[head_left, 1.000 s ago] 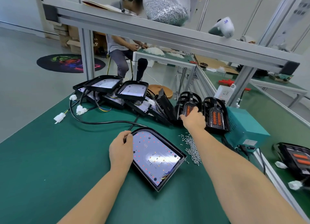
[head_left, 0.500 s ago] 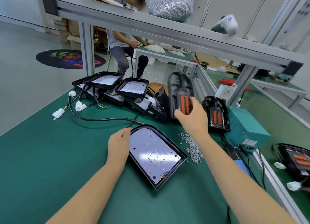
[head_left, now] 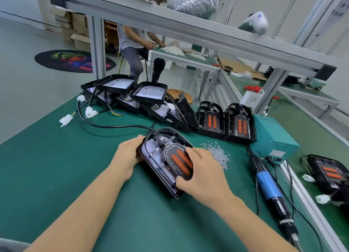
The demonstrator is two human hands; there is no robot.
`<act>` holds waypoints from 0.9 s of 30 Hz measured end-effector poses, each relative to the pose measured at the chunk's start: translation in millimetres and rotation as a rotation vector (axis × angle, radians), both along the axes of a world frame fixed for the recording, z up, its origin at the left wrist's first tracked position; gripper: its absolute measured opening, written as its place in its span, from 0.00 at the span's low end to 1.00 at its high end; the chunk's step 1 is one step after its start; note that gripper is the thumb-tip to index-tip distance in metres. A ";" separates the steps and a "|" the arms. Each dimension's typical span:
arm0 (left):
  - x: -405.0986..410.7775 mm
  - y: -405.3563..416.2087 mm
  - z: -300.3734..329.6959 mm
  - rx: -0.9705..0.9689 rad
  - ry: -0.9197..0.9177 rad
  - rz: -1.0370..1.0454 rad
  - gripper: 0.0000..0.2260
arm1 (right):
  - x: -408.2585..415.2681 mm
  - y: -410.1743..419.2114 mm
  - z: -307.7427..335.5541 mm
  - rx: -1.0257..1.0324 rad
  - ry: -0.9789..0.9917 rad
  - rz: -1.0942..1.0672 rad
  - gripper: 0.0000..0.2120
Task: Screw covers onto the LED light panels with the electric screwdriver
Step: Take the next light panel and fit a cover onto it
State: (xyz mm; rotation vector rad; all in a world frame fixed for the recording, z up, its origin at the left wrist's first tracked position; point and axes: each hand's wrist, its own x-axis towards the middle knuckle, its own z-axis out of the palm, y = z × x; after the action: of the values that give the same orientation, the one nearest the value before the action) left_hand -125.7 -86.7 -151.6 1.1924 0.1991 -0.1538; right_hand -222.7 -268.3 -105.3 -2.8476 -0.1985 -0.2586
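Observation:
A black LED light panel (head_left: 154, 158) lies on the green mat in front of me. A black cover with two orange lenses (head_left: 176, 158) now sits on top of it. My left hand (head_left: 127, 154) grips the panel's left edge. My right hand (head_left: 204, 173) holds the cover's right side, thumb curled under its near end. Loose screws (head_left: 217, 153) lie in a small heap just right of the panel. The electric screwdriver (head_left: 268, 185), blue-bodied, lies on the mat to the right, untouched.
Two more covers (head_left: 225, 122) stand behind the screws. Several uncovered panels with cables (head_left: 130, 95) are stacked at the back. A teal power box (head_left: 273, 136) sits right; a finished lamp (head_left: 327, 171) lies far right. A person sits at another bench behind the frame.
My right hand picked a cover from the row at the back, carried it toward me and set it on the panel. My left hand stayed on the panel's left edge.

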 end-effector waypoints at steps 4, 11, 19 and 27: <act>0.9 -0.3 -0.5 -0.016 0.018 -0.008 0.13 | -4.3 7.6 -6.2 -0.005 0.007 0.003 0.32; -3.1 2.0 -0.3 0.037 -0.033 -0.043 0.11 | -6.6 11.3 -8.8 -0.037 0.043 -0.013 0.31; -2.6 1.2 -0.1 0.115 -0.034 -0.018 0.09 | -5.2 12.0 -12.0 -0.028 0.039 0.005 0.33; -6.6 8.2 -4.6 0.987 -0.357 0.014 0.15 | -9.4 6.8 -15.9 0.023 -0.010 0.089 0.30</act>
State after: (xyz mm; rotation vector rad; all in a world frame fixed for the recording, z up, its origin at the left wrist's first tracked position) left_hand -132.3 -78.5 -156.2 2.1706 -0.0522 0.2027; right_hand -232.1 -261.5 -121.2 -2.8068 -0.3207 -0.2552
